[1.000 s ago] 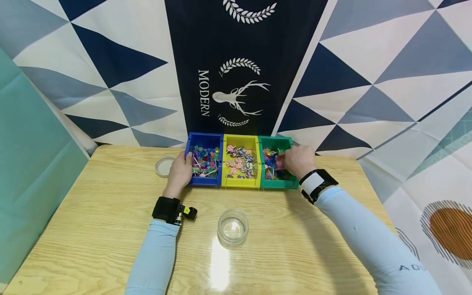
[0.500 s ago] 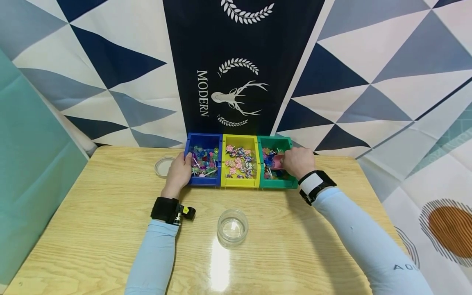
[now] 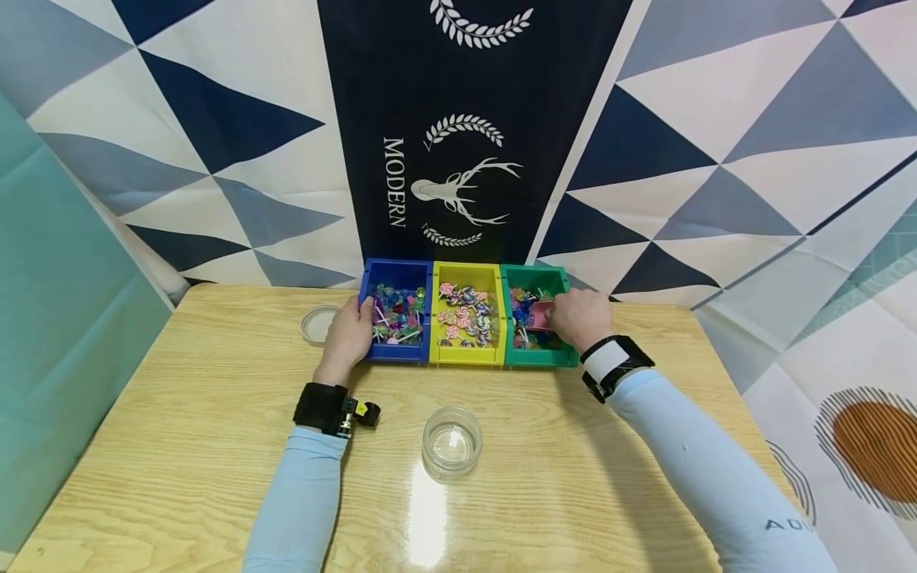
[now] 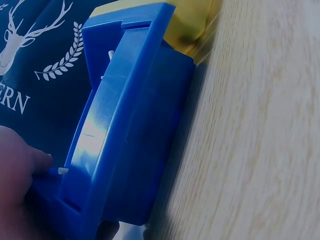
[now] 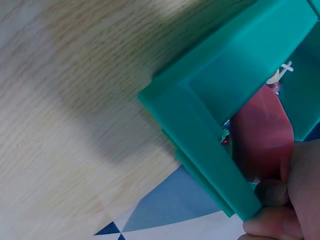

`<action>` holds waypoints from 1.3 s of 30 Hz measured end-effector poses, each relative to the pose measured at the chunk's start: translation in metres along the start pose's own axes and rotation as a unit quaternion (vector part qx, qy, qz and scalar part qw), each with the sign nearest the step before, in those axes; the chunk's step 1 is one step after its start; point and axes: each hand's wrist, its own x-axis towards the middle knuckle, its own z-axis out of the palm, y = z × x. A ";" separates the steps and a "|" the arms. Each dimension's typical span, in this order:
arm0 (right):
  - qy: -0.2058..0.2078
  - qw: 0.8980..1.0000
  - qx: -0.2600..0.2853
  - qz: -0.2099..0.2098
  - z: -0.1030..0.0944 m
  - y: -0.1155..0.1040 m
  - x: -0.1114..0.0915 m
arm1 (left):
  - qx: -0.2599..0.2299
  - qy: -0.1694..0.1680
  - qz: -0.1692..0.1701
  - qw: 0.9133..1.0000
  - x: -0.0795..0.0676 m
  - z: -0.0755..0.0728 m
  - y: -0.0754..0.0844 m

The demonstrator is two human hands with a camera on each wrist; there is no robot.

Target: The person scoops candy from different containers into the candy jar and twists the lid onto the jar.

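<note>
A round, pale-rimmed lid [image 3: 318,325] lies on a light wood-grain table [image 3: 530,493] just beside a person's left hand [image 3: 348,334], which grips the side of a blue rectangular plastic bin [image 3: 396,273] holding small colourful lollipops [image 3: 397,314]. A clear round jar [image 3: 452,442] stands before the adjoining yellow rectangular plastic bin [image 3: 467,274] of swirled candies [image 3: 464,316]. Farther right, in the green rectangular plastic bin [image 3: 537,277], a pink scoop [image 3: 540,315] sits among mixed sweets [image 3: 521,304], grasped by the right hand [image 3: 582,317].
</note>
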 end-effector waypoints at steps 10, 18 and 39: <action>0.002 1.000 0.003 0.002 -0.001 -0.001 0.001 | 0.002 0.003 0.000 1.000 0.000 -0.002 0.000; 0.018 1.000 0.019 0.000 0.000 0.000 0.001 | 0.005 0.004 0.000 1.000 0.001 -0.003 -0.001; 0.032 0.998 0.025 -0.048 -0.002 -0.022 0.003 | -0.008 -0.004 -0.005 1.000 -0.002 -0.002 0.001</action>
